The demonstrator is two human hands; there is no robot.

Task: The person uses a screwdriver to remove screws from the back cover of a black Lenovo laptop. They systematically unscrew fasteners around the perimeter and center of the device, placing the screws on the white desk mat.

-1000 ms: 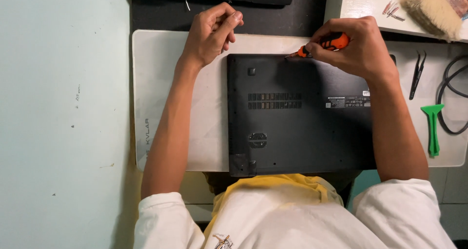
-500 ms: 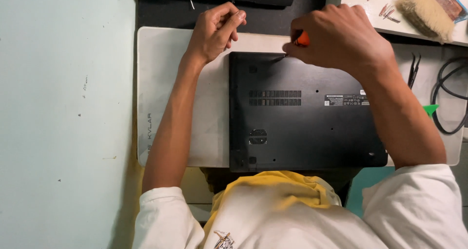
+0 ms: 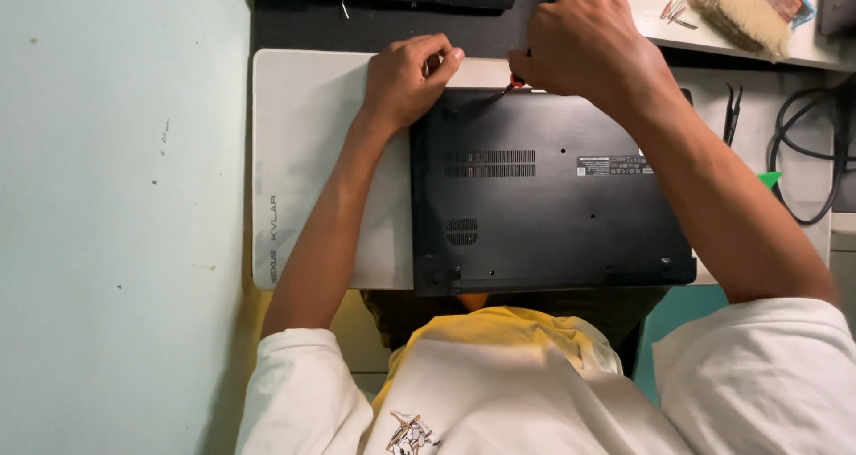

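Laptop lies underside-up on a white mat near the tabletop's far edge, exposing its screws. Right hand fingers close around a screwdriver, tip at the far-left corner; left hand pinches something tiny beside it.

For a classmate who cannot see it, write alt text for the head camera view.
A person's right hand grips a screwdriver with its tip at the far edge of an upturned black laptop, while the left hand is closed just beside that edge. The laptop lies on a white mat; tweezers, a black cable and a brush lie to the right.
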